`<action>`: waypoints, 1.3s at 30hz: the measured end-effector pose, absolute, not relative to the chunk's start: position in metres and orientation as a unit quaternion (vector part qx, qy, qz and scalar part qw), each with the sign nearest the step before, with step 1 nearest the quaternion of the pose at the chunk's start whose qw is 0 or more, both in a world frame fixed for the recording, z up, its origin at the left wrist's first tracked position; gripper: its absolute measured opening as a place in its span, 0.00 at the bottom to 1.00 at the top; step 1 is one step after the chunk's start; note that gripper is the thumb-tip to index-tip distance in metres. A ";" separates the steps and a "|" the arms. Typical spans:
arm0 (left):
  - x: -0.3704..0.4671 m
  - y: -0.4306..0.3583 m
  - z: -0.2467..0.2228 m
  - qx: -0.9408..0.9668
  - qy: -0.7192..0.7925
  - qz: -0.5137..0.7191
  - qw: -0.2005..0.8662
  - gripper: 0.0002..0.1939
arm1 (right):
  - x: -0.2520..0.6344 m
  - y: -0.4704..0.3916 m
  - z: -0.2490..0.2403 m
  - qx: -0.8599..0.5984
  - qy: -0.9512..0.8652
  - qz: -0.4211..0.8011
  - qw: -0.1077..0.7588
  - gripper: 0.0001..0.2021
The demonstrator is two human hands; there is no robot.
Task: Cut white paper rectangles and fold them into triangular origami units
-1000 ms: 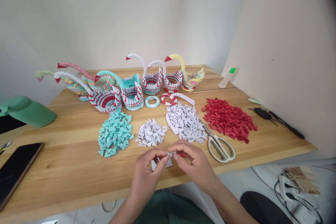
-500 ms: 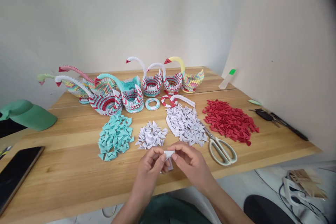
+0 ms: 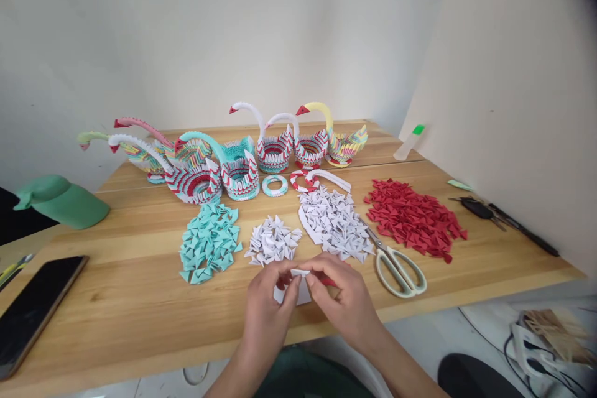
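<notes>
Between both hands, at the table's front edge, is a small folded piece of white paper [image 3: 300, 273]. My left hand [image 3: 269, 300] pinches its left end, and my right hand [image 3: 344, 293] grips the right end, thumbs on the near side. Under the fingers lies more white paper [image 3: 303, 296], partly hidden. Something red shows behind my right hand, mostly covered. Just beyond the hands is a small heap of white folded paper triangles [image 3: 273, 241], with a larger white heap [image 3: 333, 221] behind to the right. Scissors [image 3: 400, 268] with cream handles rest right of my right hand.
Turquoise triangles [image 3: 211, 241] lie left, red triangles [image 3: 413, 217] right. Several paper swans [image 3: 193, 185] stand at the back, near a turquoise-white ring [image 3: 275, 185]. A phone [image 3: 40, 308] and green jug [image 3: 65, 202] are at left; keys [image 3: 476, 208] at right.
The white piece between my fingers has turned from a visible triangle to a thin, flatter edge. More of the paper underneath shows. The whole view has shifted slightly.
</notes>
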State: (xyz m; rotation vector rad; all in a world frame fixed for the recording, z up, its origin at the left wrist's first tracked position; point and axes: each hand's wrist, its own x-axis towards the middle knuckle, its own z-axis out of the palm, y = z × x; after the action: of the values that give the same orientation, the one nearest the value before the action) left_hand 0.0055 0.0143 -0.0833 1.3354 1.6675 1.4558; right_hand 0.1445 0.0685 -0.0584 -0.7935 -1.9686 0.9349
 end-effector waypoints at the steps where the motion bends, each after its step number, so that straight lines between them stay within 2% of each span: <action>1: 0.005 0.014 -0.084 0.510 0.621 0.534 0.264 0.05 | 0.144 0.068 -0.058 -0.311 -0.779 0.366 0.403 0.11; 6: 0.000 0.013 -0.084 0.529 0.602 0.515 0.306 0.09 | 0.145 0.069 -0.060 -0.326 -0.778 0.353 0.404 0.10; 11: 0.002 0.013 -0.078 0.517 0.591 0.515 0.344 0.17 | 0.147 0.070 -0.060 -0.321 -0.782 0.359 0.395 0.08; 17: 0.007 0.020 -0.078 0.364 0.511 0.575 0.525 0.21 | 0.146 0.070 -0.064 -0.348 -0.699 0.517 0.350 0.09; 21: 0.010 0.022 -0.082 0.277 0.470 0.594 0.591 0.21 | 0.145 0.070 -0.062 -0.336 -0.652 0.587 0.344 0.08; 28: 0.014 0.022 -0.086 0.256 0.468 0.586 0.610 0.23 | 0.141 0.068 -0.058 -0.330 -0.637 0.596 0.361 0.08; 34: 0.015 0.022 -0.087 0.254 0.463 0.583 0.618 0.23 | 0.140 0.070 -0.066 -0.363 -0.720 0.469 0.360 0.07; 39: 0.015 0.021 -0.089 0.282 0.475 0.576 0.603 0.24 | 0.140 0.070 -0.069 -0.360 -0.691 0.502 0.374 0.05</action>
State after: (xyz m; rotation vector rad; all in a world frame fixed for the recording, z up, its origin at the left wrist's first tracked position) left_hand 0.0154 0.0206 -0.0892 0.6521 1.0986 1.3324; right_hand 0.1398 0.0702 -0.0694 -0.9219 -1.7703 1.2855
